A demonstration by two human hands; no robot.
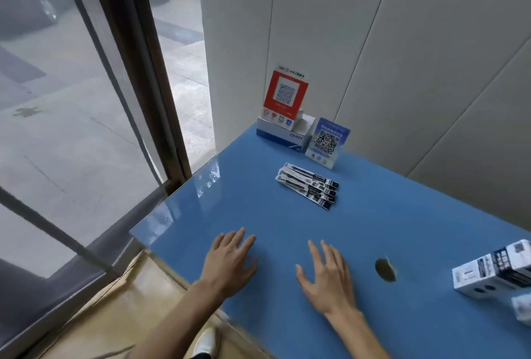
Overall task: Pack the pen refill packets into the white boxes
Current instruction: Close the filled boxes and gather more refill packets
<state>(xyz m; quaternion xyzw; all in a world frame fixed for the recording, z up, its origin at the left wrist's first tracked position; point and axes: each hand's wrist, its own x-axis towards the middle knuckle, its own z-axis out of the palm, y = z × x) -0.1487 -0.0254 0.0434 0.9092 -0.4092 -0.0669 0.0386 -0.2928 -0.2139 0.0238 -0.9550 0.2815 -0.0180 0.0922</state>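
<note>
Nearest to us, a white shoe (pixel 207 341) shows on the floor below the desk (pixel 287 232) edge. Our left hand (pixel 230 263) lies palm down on the blue desk, fingers spread and straight, holding nothing. Our right hand (pixel 326 278) sits just beside it, also flat with fingers splayed, empty. To the right of that hand we see a dark round hole (pixel 385 270) in the desk top. At the right edge lies a white box (pixel 492 271) with dark print, on its side, and a second white box (pixel 522 307) below it, cut off by the frame. Farther out, mid-desk, the pen refill packets (pixel 309 184) lie in a loose overlapping stack, well apart from both hands. At the far corner stand a blue QR sign (pixel 327 143), a white carton (pixel 280 133), and a red QR sign (pixel 284 95) against the wall.
</note>
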